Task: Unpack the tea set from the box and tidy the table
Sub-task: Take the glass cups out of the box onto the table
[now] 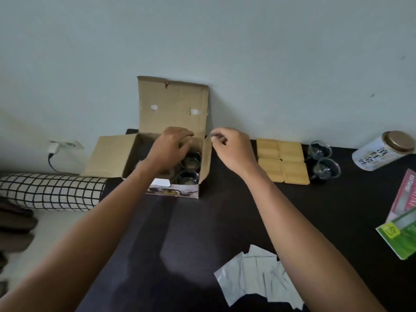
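Two bare, sleeveless forearms [112, 221]

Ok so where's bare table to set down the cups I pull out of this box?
Widest bare patch: the dark table between the box, the wooden coasters and the white packets. The right side is crowded by glass cups, tin and tea boxes.

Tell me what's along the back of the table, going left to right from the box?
Cardboard box → wooden coasters → glass cups → white tin.
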